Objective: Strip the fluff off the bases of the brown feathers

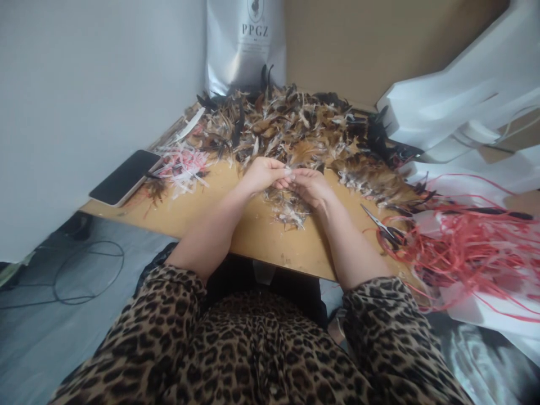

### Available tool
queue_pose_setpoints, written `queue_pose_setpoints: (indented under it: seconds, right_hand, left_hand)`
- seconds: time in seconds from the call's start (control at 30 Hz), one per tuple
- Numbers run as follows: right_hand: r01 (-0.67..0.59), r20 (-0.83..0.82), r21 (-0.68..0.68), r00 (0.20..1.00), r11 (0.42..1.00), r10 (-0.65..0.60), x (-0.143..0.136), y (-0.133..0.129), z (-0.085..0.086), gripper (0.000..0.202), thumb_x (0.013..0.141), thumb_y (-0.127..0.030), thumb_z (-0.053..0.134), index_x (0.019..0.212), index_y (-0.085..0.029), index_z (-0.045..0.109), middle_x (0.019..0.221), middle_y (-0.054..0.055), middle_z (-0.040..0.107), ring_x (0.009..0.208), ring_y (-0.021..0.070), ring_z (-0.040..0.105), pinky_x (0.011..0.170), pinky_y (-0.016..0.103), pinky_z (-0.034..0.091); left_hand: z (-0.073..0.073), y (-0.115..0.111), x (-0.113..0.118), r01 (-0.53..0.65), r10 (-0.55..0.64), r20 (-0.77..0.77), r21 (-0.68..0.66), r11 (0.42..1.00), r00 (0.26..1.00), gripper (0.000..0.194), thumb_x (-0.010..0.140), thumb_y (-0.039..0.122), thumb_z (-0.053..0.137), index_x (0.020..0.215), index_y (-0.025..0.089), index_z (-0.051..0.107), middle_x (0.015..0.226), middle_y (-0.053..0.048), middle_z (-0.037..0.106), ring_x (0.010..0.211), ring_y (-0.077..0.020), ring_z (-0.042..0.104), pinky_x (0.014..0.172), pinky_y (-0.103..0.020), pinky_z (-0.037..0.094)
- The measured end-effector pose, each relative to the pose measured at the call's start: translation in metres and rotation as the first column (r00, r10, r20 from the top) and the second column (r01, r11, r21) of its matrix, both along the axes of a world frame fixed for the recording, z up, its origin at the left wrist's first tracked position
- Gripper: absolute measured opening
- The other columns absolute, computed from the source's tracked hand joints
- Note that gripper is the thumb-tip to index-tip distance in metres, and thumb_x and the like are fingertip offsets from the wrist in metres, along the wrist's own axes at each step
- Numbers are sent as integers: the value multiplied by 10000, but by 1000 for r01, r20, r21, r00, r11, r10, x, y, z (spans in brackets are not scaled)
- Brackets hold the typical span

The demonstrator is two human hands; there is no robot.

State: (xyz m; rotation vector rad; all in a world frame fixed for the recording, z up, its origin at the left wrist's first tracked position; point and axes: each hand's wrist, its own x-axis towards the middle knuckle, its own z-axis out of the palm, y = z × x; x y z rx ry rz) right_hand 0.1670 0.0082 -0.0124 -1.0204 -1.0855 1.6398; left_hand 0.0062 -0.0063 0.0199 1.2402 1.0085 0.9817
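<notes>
My left hand (266, 173) and my right hand (310, 184) meet above the table, fingers closed and fingertips pressed together. A small whitish bit shows between the fingertips, too small and blurred to name. Just beyond the hands spreads a large heap of brown, black and white feathers (270, 126). Below them on the tabletop lies a small clump of loose feathers (291, 212), partly covered by my right hand.
A phone (126, 175) lies at the table's left edge beside pink and white strips (185, 166). Scissors (383, 225) rest at the right, near tangled red strings (476, 247). A silver bag (248, 50) stands behind the feathers. White sheeting (447, 107) rises at the right.
</notes>
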Motion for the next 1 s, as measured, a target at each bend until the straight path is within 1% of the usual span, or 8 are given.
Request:
queue_pose_setpoints:
  seconds: [0.13, 0.27, 0.4, 0.5, 0.63, 0.77, 0.9, 1.0]
  right_hand:
    - [-46, -21, -49, 999, 998, 45, 0, -3, 6, 336, 492, -294, 865, 769, -172, 719, 686, 0, 705, 587, 73, 596, 706, 257, 536]
    - [-27, -18, -27, 999, 999, 27, -3, -6, 8, 344, 469, -299, 878, 754, -178, 728, 718, 12, 721, 621, 90, 622, 732, 272, 551]
    - [11, 33, 58, 999, 998, -13, -6, -8, 7, 356, 468, -334, 876, 757, -182, 735, 757, 31, 733, 722, 141, 670, 797, 319, 552]
    - [36, 166, 158, 984, 987, -63, -8, -11, 8, 335, 528, -359, 845, 788, -174, 745, 746, 36, 734, 725, 157, 671, 809, 347, 542]
    - [42, 353, 286, 924, 957, -146, -10, -15, 11, 297, 604, -356, 789, 827, -164, 751, 776, 39, 743, 729, 159, 664, 804, 339, 523]
    - [40, 445, 380, 868, 924, -220, -13, -18, 14, 228, 652, -325, 731, 803, -155, 748, 787, 48, 743, 717, 162, 650, 741, 309, 506]
    - [37, 498, 496, 807, 867, -319, -14, -17, 11, 171, 701, -293, 653, 751, -147, 726, 735, 37, 720, 640, 139, 598, 648, 277, 465]
    - [-8, 532, 533, 781, 846, -328, -12, -16, 10, 177, 725, -307, 621, 728, -148, 699, 680, 20, 686, 595, 125, 546, 601, 265, 425]
  left_hand:
    - [0, 3, 0, -106, 106, 16, -36, 994, 994, 105, 796, 138, 644, 716, 71, 642, 591, -19, 648, 483, -44, 583, 526, -158, 483]
    - [-4, 6, 0, -150, 151, 20, -51, 987, 988, 102, 803, 139, 639, 721, 78, 637, 582, -14, 644, 476, -43, 578, 534, -163, 489]
    - [-7, 9, 1, -179, 180, 12, -45, 983, 984, 129, 794, 161, 657, 699, 80, 624, 557, -8, 630, 466, -41, 569, 525, -159, 482]
    - [-7, 10, 1, -185, 185, -16, -41, 982, 983, 149, 790, 162, 660, 676, 80, 612, 534, -4, 619, 452, -38, 560, 508, -152, 470]
    - [-6, 9, 2, -178, 177, -32, -26, 984, 984, 161, 807, 120, 619, 653, 79, 598, 514, -2, 607, 438, -44, 553, 486, -160, 462]
    - [-5, 8, 3, -176, 174, -57, -24, 984, 983, 170, 822, 90, 580, 653, 81, 595, 504, 2, 600, 437, -44, 555, 483, -158, 458]
    - [-6, 9, 3, -183, 181, -90, -18, 983, 979, 202, 820, 110, 598, 620, 87, 583, 512, -3, 598, 430, -43, 551, 486, -165, 453]
    - [-5, 9, 3, -198, 195, -105, -16, 980, 975, 205, 815, 121, 613, 616, 87, 579, 516, -6, 595, 419, -48, 544, 486, -182, 453]
